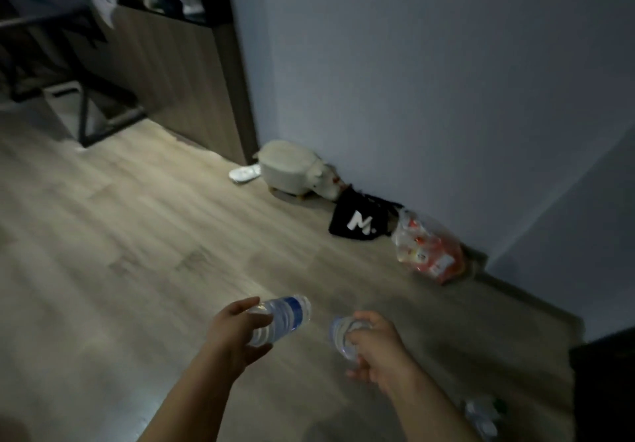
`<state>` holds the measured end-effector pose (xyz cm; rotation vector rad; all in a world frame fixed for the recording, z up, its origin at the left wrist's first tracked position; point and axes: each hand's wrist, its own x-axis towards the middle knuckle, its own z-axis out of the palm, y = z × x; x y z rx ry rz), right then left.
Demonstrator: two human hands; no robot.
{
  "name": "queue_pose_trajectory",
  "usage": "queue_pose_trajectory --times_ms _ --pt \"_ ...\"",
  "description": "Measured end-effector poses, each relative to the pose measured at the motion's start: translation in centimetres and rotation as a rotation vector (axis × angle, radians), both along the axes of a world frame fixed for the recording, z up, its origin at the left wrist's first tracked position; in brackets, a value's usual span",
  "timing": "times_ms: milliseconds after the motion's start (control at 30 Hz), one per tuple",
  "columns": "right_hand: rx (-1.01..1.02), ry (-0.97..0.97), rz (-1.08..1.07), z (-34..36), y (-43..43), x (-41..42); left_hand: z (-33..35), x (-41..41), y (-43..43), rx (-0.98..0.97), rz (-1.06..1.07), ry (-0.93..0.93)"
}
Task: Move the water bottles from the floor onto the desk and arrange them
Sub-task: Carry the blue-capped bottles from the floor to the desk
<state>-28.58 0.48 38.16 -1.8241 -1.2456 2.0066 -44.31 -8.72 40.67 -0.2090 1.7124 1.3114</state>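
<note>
**Both hands carry a water bottle above the floor**

The left hand (237, 330) is wrapped around a clear water bottle with a blue label (281, 318), held tilted in the air so that its free end points far and to the right. The right hand (376, 347) is clenched around a second clear bottle (340, 337), of which only the part left of the fingers shows. The two bottles are near each other but apart, both held over the pale wood floor (137, 235).

At the near right edge, more clear plastic bottles (482, 414) lie on the floor, blurred, just left of a dark object in the corner.

Farther off, along the grey wall (412, 63), a clear bag with red and orange contents (427, 247) sits on the floor. Just left of it lies a black bag with a white letter M (359, 223), and beyond that a white plush toy (292, 166), with a small white object just to its left.

At the far left stands the wood-panelled counter (171, 63), with blurred dark and white things on top and a black metal frame beside it.
</note>
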Motion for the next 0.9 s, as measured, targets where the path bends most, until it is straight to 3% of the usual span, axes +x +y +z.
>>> queue_pose_trajectory --times_ms 500,900 --pt "0.064 0.21 0.32 7.5 -6.7 -27.2 6.4 -19.8 -12.6 0.185 0.534 0.042" --pt "-0.075 0.169 0.598 4.9 -6.9 -44.8 5.3 -32.9 -14.1 0.137 0.84 0.011"
